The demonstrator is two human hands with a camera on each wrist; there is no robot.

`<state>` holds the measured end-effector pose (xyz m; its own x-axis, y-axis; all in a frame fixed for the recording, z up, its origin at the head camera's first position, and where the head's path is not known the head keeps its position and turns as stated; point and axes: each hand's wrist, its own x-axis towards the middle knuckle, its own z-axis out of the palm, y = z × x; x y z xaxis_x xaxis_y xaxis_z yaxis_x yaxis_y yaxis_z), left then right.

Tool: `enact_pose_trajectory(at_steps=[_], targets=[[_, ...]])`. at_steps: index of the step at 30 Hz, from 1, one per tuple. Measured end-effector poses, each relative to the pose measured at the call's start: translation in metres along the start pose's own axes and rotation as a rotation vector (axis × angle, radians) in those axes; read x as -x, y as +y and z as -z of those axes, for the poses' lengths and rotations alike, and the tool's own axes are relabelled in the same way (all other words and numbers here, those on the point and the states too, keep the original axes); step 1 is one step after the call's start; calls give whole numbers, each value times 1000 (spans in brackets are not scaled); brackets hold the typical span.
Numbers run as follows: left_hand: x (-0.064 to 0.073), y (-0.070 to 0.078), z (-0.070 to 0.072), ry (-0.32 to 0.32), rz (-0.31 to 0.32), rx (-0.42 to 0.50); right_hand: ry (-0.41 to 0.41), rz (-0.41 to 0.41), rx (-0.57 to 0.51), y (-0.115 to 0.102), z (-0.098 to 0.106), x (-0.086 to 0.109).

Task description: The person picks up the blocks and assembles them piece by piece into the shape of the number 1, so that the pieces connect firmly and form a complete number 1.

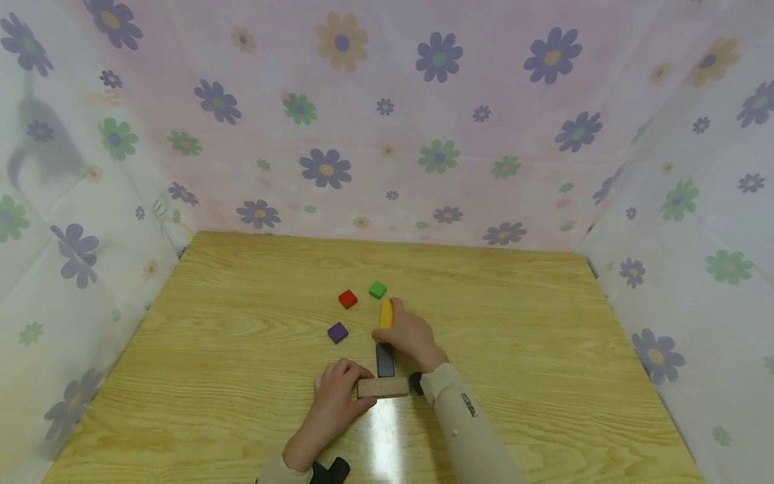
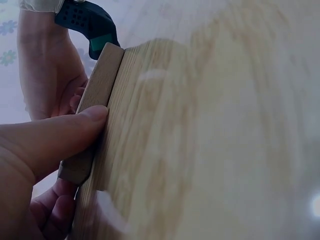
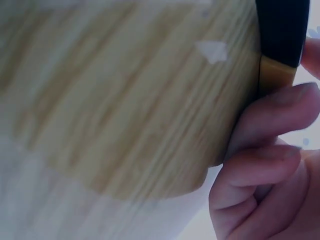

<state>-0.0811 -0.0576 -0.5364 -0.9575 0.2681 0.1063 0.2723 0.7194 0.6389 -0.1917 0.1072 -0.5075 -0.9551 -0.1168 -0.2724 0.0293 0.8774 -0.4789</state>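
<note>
Midway between side edges of worktop (image 1: 544, 323), left hand (image 1: 337, 395) is gripping a beige block (image 1: 387, 387); right hand (image 1: 414, 335) is pinching a yellow block (image 1: 386, 314) touching a black block (image 1: 385, 360).

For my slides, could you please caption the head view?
Left hand grips tan block; right hand holds yellow block.

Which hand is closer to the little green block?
Right. In the head view, the right hand is just below and right of the green block; the left hand is farther below, leftward, holding the wooden block.
</note>
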Motion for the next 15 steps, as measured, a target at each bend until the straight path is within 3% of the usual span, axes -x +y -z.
enact_pose_trajectory(at_steps=[8,15], targets=[[-1,-1,0,-34,7,7,-18,29,26,-2,1,-2],[0,0,0,-27,3,2,-24,51,45,0,-1,-3]])
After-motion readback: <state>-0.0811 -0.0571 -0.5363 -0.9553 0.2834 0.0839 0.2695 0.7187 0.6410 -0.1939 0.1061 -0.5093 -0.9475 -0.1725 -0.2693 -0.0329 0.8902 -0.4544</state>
